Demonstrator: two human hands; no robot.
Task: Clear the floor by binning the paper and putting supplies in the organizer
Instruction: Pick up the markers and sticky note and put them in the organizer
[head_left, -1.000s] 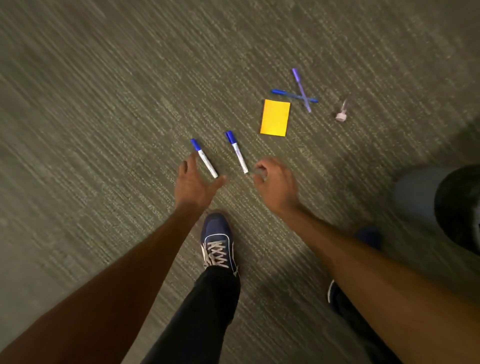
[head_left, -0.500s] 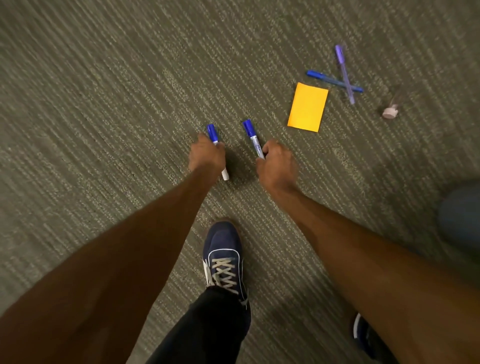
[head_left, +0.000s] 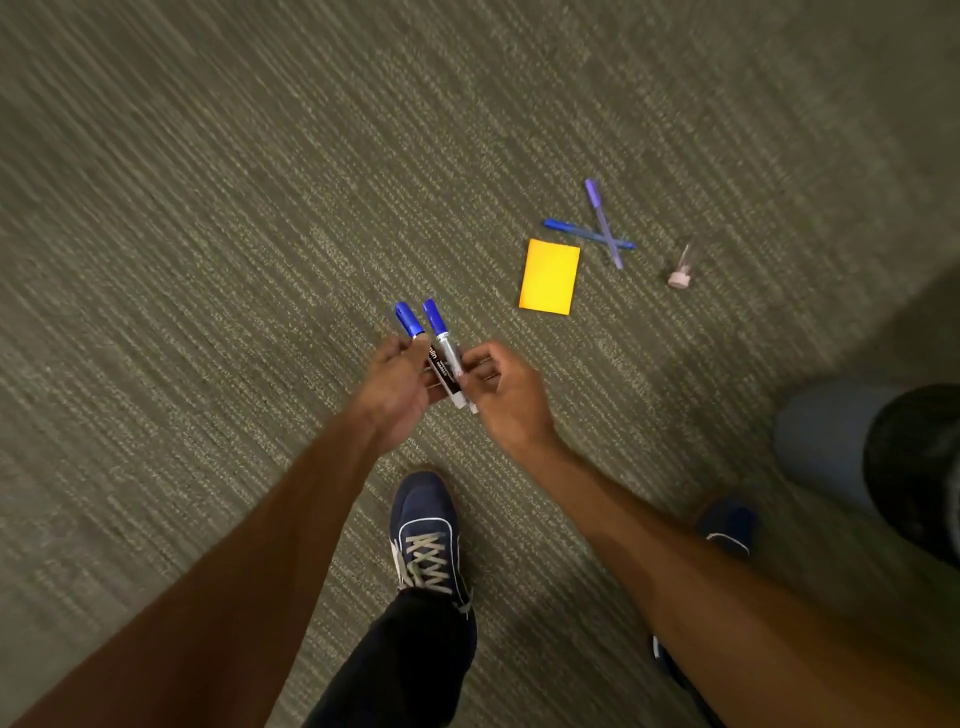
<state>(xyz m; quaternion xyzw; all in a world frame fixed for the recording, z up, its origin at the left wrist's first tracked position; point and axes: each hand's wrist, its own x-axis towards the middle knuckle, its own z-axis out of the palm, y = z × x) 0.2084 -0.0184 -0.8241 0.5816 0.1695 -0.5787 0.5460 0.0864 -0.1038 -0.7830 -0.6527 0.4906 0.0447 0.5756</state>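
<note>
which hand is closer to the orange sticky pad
Right. The right hand is just below-left of the orange sticky pad; the left hand sits farther left, beyond the two markers.

Grey-green ribbed carpet (head_left: 260, 208) fills the view. A navy lace-up shoe (head_left: 426, 535) stands on it at lower centre. To the shoe's right lies a second navy shoe toe (head_left: 727, 525); farther right, a blurred grey-and-black object (head_left: 878, 457) at the frame edge.

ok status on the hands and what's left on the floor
Left hand and right hand holding two blue-capped markers. Orange pad, two crossed pens, small tube on floor. Nothing blocking.
</note>
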